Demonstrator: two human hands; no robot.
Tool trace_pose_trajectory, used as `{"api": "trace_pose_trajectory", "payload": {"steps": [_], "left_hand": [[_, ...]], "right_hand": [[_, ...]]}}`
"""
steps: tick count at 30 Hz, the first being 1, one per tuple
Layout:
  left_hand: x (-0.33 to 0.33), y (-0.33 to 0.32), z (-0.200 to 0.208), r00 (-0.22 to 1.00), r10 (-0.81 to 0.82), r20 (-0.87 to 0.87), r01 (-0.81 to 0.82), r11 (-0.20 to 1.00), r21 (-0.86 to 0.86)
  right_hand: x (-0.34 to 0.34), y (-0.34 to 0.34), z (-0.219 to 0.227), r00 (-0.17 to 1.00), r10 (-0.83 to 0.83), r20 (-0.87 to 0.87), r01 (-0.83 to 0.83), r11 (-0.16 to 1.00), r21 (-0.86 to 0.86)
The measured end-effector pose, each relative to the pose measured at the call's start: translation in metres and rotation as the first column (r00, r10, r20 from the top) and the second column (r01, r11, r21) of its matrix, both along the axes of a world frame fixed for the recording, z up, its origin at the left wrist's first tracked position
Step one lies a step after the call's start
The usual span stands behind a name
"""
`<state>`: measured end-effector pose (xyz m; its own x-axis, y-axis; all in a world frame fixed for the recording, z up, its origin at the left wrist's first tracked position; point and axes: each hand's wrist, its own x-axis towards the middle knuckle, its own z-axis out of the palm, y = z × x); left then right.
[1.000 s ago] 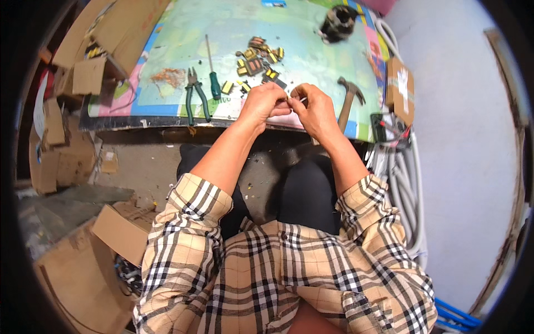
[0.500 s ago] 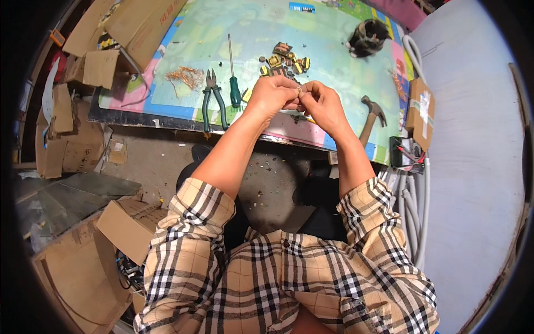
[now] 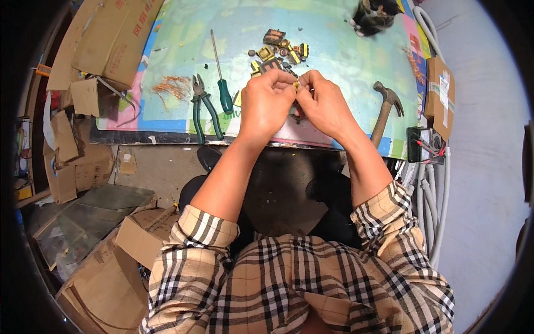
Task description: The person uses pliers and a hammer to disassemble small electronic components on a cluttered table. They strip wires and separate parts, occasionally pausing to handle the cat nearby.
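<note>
Over the near part of the covered table, my left hand and my right hand meet at the fingertips. Both pinch a small yellowish part, mostly hidden by the fingers, its kind too small to tell. Just beyond lies a pile of small transformers and coils, some wrapped in yellow tape. Left of my left hand are a green-handled screwdriver and combination pliers, jaws pointing away from me. A claw hammer with a wooden handle rests to the right of my right hand.
Loose copper wire lies at the table's left, with more copper strands at its right edge. A cat sits at the far right. Cardboard boxes stand on the left. A black case with red leads is by the right corner.
The whole view has shifted slightly, so the tools and cat appear displaced. My hands stay together around the small part, with the left one turned a little more back-up.
</note>
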<state>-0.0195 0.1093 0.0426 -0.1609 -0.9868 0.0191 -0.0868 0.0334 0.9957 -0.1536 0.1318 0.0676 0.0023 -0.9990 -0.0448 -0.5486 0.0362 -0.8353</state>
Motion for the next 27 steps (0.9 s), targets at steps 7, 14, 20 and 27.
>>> {"api": "trace_pose_trajectory", "payload": {"steps": [7, 14, 20, 27], "left_hand": [[0.001, 0.008, 0.008, 0.965, -0.009, -0.261, 0.024, 0.998, 0.054], [0.014, 0.006, 0.016, 0.951, -0.118, -0.285, 0.166, 0.975, 0.15], [0.015, 0.007, 0.01, 0.942, -0.126, -0.31, 0.168, 0.98, 0.111], [0.009, 0.005, -0.003, 0.98, -0.059, -0.187, 0.071, 0.996, 0.058]], "right_hand": [[0.002, 0.008, 0.009, 0.992, 0.0, 0.126, -0.003, 1.0, 0.024], [-0.005, 0.008, -0.001, 0.955, 0.082, 0.284, -0.084, 0.996, -0.004], [-0.011, 0.007, -0.004, 0.92, 0.114, 0.375, -0.117, 0.993, -0.014], [-0.007, 0.008, -0.003, 0.977, 0.059, 0.206, -0.053, 0.998, -0.032]]}}
